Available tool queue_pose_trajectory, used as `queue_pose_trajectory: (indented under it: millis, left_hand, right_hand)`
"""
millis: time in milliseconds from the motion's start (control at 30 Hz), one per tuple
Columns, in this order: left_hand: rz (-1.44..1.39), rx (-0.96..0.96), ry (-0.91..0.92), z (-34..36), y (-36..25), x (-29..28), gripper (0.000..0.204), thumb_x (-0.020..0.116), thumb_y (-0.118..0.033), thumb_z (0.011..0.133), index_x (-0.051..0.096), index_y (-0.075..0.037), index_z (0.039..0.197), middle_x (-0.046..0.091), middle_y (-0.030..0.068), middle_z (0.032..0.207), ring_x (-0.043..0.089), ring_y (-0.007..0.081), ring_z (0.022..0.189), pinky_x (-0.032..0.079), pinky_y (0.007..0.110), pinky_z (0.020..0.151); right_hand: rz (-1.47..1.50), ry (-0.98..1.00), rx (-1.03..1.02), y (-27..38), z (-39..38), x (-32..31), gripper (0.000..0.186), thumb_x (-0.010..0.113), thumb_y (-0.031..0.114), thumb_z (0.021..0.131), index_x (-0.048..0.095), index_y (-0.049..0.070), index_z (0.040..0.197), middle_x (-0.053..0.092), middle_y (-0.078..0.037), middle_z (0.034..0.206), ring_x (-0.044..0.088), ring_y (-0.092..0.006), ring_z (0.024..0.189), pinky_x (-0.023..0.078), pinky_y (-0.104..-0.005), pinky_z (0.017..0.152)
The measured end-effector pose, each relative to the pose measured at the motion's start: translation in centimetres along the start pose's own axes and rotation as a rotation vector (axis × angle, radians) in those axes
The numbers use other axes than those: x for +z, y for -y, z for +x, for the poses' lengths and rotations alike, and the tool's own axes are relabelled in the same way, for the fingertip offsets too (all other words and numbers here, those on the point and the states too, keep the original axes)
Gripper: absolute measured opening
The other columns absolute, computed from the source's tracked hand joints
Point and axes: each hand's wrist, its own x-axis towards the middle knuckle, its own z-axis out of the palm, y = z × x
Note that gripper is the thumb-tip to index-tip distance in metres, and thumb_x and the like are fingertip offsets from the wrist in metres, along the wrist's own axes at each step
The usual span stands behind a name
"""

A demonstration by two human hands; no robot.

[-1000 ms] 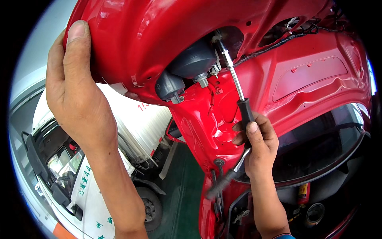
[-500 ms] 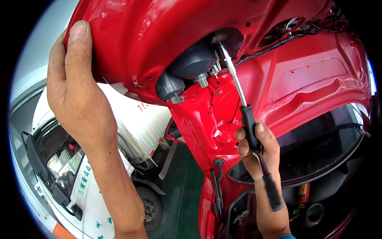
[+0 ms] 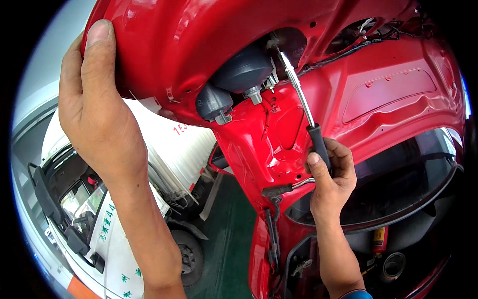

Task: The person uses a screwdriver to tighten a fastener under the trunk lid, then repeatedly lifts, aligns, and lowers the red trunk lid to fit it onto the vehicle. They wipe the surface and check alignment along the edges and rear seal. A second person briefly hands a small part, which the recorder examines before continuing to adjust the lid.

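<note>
The right hand has shifted its hold on the screwdriver: a second ago its black handle stuck out below the fist, and now the fingers are wrapped tight about it, thumb laid up along the grip. The shaft runs up and left from the hand, and its tip sits in the dark opening of the red panel, just beside the grey horn. The tool looks seated and gripped for turning rather than being repositioned.

The left hand has not moved; it clasps the panel's left edge, thumb flat on the outer face, the other fingers hidden behind the metal.

A smaller grey horn hangs left of the first. A black wire runs right of the opening, close to the shaft. Below the panel a prop rod hangs, and a white truck stands beyond its left edge.
</note>
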Motion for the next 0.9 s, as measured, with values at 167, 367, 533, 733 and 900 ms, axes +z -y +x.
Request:
queue_pose_trajectory:
  millis: [167, 367, 533, 733, 900]
  left_hand:
    - [0.028, -0.001, -0.014, -0.1, -0.3, 0.0, 0.05, 0.061, -0.037, 0.098, 0.058, 0.003, 0.128, 0.065, 0.0148, 0.112, 0.062, 0.0189, 0.102, 0.047, 0.03, 0.092]
    - [0.018, -0.019, -0.006, -0.1, -0.1, 0.1, 0.052, 0.062, -0.037, 0.097, 0.057, 0.003, 0.129, 0.064, 0.0167, 0.114, 0.062, 0.0209, 0.103, 0.047, 0.03, 0.093]
    - [0.02, -0.003, -0.003, -0.1, -0.2, 0.2, 0.052, 0.062, -0.037, 0.097, 0.057, 0.003, 0.129, 0.064, 0.0169, 0.114, 0.062, 0.0218, 0.104, 0.047, 0.031, 0.093]
    - [0.046, -0.01, 0.001, -0.3, -0.1, -0.1, 0.051, 0.061, -0.038, 0.098, 0.058, 0.003, 0.129, 0.064, 0.0165, 0.114, 0.062, 0.0206, 0.103, 0.048, 0.03, 0.091]
    - [0.038, -0.005, -0.019, 0.0, -0.6, -0.1, 0.05, 0.061, -0.037, 0.098, 0.059, 0.002, 0.127, 0.064, 0.0149, 0.113, 0.062, 0.0185, 0.099, 0.048, 0.029, 0.087]
  right_hand:
    - [-0.077, -0.017, -0.055, 0.3, 0.2, 0.8, 0.036, 0.078, 0.007, 0.085, 0.059, -0.004, 0.113, 0.066, -0.008, 0.095, 0.061, -0.0085, 0.085, 0.049, -0.0218, 0.077]
    - [-0.251, -0.066, -0.216, 0.0, 0.0, 1.7, 0.037, 0.078, 0.009, 0.085, 0.058, -0.005, 0.114, 0.066, -0.008, 0.095, 0.062, -0.0093, 0.086, 0.05, -0.0231, 0.078]
    - [-0.31, -0.039, -0.255, -0.3, 0.0, 1.7, 0.039, 0.077, 0.009, 0.087, 0.057, -0.007, 0.116, 0.066, -0.01, 0.095, 0.063, -0.0101, 0.085, 0.051, -0.0226, 0.074]
    - [0.04, 0.053, 0.12, 1.9, 0.4, 1.6, 0.036, 0.071, 0.014, 0.092, 0.057, -0.008, 0.117, 0.067, -0.011, 0.093, 0.064, -0.0106, 0.076, 0.052, -0.0241, 0.066]
    - [0.258, 0.205, 0.283, 1.9, 1.4, 0.3, 0.04, 0.07, 0.02, 0.091, 0.058, -0.008, 0.117, 0.069, -0.013, 0.086, 0.062, -0.0126, 0.062, 0.048, -0.0215, 0.058]
